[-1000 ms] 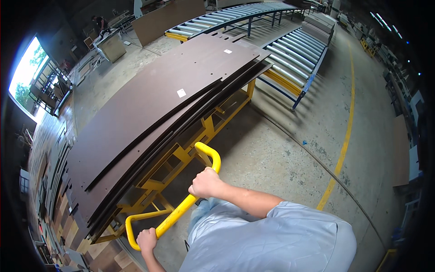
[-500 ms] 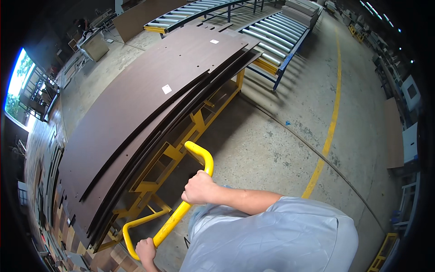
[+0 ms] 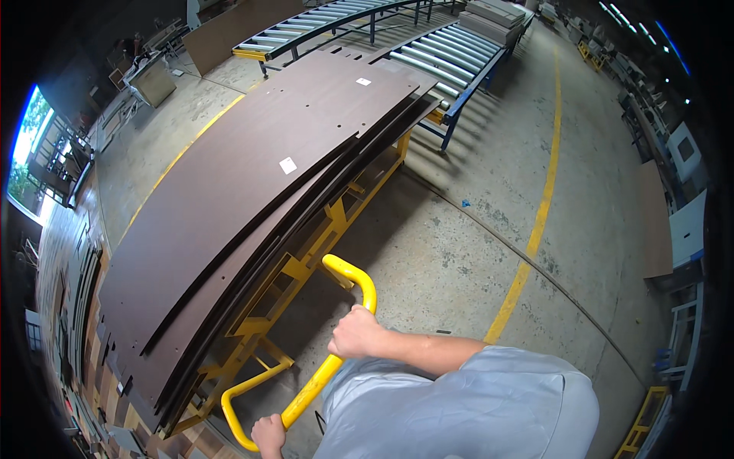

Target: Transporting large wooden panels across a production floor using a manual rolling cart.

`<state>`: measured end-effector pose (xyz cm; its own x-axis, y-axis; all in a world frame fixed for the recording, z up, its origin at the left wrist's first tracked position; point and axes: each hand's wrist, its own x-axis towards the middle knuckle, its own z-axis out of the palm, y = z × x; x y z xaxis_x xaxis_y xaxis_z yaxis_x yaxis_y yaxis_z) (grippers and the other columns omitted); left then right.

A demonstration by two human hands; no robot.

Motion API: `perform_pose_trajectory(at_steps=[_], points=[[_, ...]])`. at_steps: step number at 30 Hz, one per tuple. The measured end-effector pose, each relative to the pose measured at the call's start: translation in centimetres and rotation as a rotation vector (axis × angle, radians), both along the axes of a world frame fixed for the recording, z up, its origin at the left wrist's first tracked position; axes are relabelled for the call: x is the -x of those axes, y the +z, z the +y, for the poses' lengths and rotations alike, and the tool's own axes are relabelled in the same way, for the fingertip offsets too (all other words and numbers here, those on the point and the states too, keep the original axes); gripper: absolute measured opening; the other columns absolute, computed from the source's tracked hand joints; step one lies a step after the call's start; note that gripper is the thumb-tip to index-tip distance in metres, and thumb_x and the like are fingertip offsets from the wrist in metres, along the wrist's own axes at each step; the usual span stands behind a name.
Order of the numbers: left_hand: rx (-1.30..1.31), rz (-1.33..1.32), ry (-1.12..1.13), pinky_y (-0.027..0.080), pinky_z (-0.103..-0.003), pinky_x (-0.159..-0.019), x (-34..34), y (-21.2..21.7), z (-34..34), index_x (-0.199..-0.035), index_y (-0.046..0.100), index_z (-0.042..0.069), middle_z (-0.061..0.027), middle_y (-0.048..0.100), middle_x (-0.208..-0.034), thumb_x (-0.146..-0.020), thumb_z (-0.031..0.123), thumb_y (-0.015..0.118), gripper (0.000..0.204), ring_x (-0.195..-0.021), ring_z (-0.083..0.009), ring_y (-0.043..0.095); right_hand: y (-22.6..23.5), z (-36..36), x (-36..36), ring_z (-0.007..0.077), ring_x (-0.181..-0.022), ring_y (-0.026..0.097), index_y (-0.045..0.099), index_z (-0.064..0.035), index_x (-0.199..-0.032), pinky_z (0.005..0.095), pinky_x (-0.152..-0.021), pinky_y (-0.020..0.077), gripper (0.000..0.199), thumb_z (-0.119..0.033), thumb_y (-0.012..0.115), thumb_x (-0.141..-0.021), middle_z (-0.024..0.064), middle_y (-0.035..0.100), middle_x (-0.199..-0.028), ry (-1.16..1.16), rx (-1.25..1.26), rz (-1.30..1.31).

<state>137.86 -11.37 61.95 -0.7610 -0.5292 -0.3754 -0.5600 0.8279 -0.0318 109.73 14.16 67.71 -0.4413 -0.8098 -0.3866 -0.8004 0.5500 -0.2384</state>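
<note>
A yellow tubular push handle (image 3: 310, 392) slants across the lower middle, joined to a yellow cart frame (image 3: 335, 222). Near its lower end my left hand (image 3: 268, 434) is wrapped round the bar. Further up, just below the bend, my right hand (image 3: 355, 334) grips the same bar in a closed fist. On the cart lies an uneven stack of large dark brown panels (image 3: 237, 164), their edges overlapping. Small holes and white labels (image 3: 287, 165) show on the top sheet. The cart's wheels are hidden.
Ahead stand a roller conveyor (image 3: 443, 61) with stacked boards (image 3: 493, 23) and a second, curved conveyor (image 3: 298, 30). A yellow floor line (image 3: 552, 168) runs along the right. Shelving and leaning panels (image 3: 657, 222) line the right side; a small blue scrap (image 3: 466, 203) lies on the floor.
Both hands and the handle have shifted slightly right and down in view. The conveyors sit a little further left beyond the panels, and the left floor line now shows. The grip is unchanged.
</note>
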Motion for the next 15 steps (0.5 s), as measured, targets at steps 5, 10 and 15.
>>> perform_pose_trajectory(at_steps=[5,10,15], points=[[-0.193,-0.344,-0.068,0.046,-0.051,-0.073,0.3,5.5,4.0,-0.094,0.060,0.008,-0.0215,0.062,-0.095,-0.090,0.035,0.033,0.039,-0.085,-0.0408,0.059,0.1,2.3,-2.3,0.0246,-0.059,0.064,0.066,-0.0118,-0.060,0.0403,-0.062,0.0438,0.036,-0.035,0.046,-0.079,0.0078,0.064,-0.062,-0.067,0.031,-0.088],[-0.143,-0.282,0.168,0.046,-0.050,-0.074,0.1,8.0,6.7,-0.085,0.064,0.000,-0.0249,0.062,-0.091,-0.087,0.037,0.039,0.045,-0.083,-0.0427,0.058,1.1,3.8,-3.2,0.0270,-0.054,0.063,0.064,-0.0092,-0.056,0.0422,-0.063,0.0459,0.042,-0.036,0.044,-0.079,0.0117,0.063,-0.058,-0.114,0.064,-0.175],[0.007,0.096,0.227,0.046,-0.049,-0.058,-2.2,6.8,7.9,-0.057,0.063,-0.001,-0.0236,0.054,-0.056,-0.069,0.030,0.049,0.036,-0.055,-0.0414,0.056,2.4,4.2,-3.1,0.0266,-0.058,0.063,0.067,-0.0080,-0.061,0.0418,-0.062,0.0448,0.040,-0.035,0.044,-0.079,0.0107,0.064,-0.062,-0.087,0.008,-0.199]])
